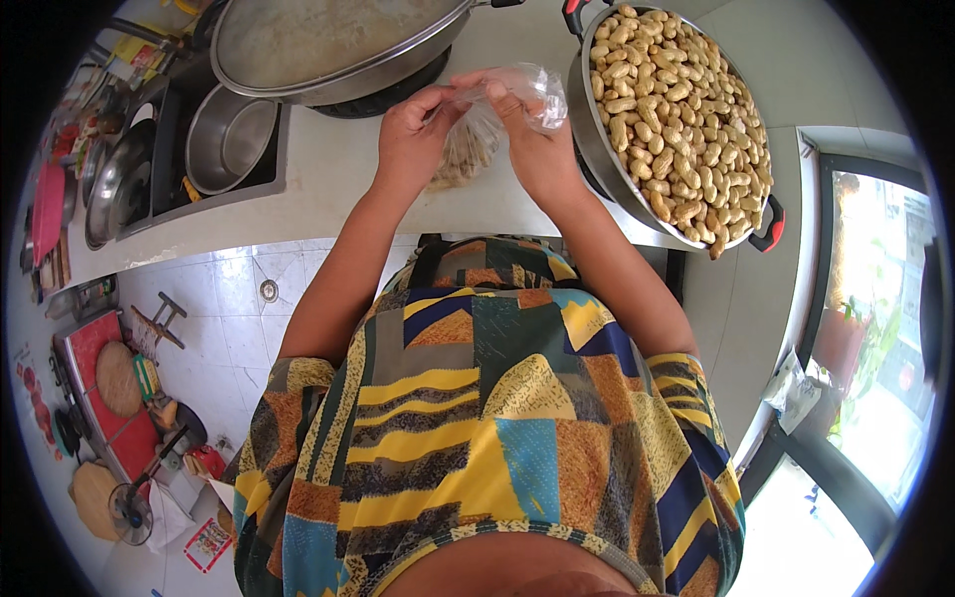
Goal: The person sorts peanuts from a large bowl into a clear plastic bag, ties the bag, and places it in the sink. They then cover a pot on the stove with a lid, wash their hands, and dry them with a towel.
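Note:
A clear plastic bag (471, 145) with brownish contents, too blurred to name, rests on the light countertop (336, 179). My left hand (419, 123) pinches the bag's upper edge between thumb and fingers. My right hand (526, 119) holds the other side of its mouth, with crumpled film over the fingers. To the right, a wide metal pan (580, 112) with red and black handles is heaped with unshelled peanuts (679, 119). Beyond my left hand stands a large wok (373, 80) holding cloudy liquid or covered by a steamy lid; I cannot tell which.
A dark sink (280, 149) at the left holds a metal pot (231, 138). Beside it lean metal lids (123, 186) near a pink basin (48, 209). The counter's front edge runs before my body. A window stands at the right.

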The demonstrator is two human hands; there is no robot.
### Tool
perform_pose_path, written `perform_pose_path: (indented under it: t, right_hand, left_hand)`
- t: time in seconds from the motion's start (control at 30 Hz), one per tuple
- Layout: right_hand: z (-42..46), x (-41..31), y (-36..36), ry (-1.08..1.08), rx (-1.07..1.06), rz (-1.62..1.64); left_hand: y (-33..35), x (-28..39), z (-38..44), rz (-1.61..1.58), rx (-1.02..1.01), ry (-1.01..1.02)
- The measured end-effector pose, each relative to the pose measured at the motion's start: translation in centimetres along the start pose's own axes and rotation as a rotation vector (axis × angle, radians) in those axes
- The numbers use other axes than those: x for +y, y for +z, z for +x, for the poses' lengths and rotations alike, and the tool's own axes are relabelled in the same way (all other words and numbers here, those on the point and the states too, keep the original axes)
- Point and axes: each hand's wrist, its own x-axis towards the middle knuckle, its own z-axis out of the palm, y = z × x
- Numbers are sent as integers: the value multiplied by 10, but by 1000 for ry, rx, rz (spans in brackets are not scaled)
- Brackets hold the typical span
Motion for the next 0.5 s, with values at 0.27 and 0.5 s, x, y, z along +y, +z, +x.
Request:
perform_pose_path:
  t: [0.27, 0.5]
  right_hand:
    - [-2, -19, -4, -116, 4, -535]
    - [-12, -36, -6, -142, 100, -599]
  left_hand:
    - [-9, 12, -5, -80, 84, -101]
    - [-16, 42, -15, -236, -29, 94]
